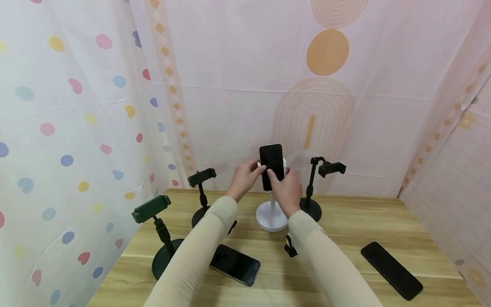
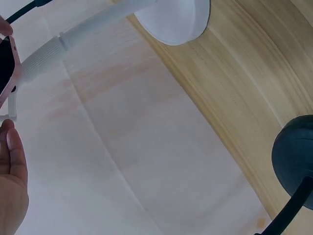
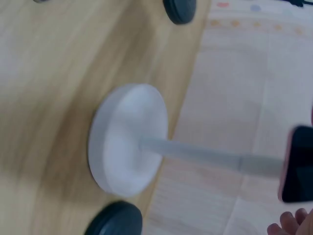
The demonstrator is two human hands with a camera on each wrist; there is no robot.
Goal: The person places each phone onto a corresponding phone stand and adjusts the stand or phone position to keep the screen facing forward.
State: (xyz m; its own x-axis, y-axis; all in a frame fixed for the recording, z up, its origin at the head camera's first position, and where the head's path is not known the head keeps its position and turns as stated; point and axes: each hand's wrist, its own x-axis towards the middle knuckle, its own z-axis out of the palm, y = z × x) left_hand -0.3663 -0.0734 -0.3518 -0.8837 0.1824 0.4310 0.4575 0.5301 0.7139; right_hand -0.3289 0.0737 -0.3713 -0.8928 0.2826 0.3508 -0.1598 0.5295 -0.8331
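A smartphone (image 1: 271, 164) with a black screen and pink edge stands upright against the clamp of a white phone stand (image 1: 271, 216). My right hand (image 1: 287, 189) holds the phone's lower right side, thumb across the screen and fingers behind. At the left edge, my left hand (image 1: 245, 177) pinches the white clamp end (image 1: 259, 164), its thumb touching the phone. In the left wrist view, the left hand (image 2: 12, 181) has its fingertips at the clamp. The right wrist view shows the phone (image 3: 299, 164) and part of the right hand (image 3: 293, 224). The phone hides most of the clamp.
A dark green stand (image 1: 151, 209) and a black stand (image 1: 202, 177) stand left; another black stand (image 1: 311, 209) is right of the white one. Smartphones lie on the table, one front centre (image 1: 235, 264), one right (image 1: 391, 270). A black clamp (image 1: 290, 247) shows beside the right sleeve.
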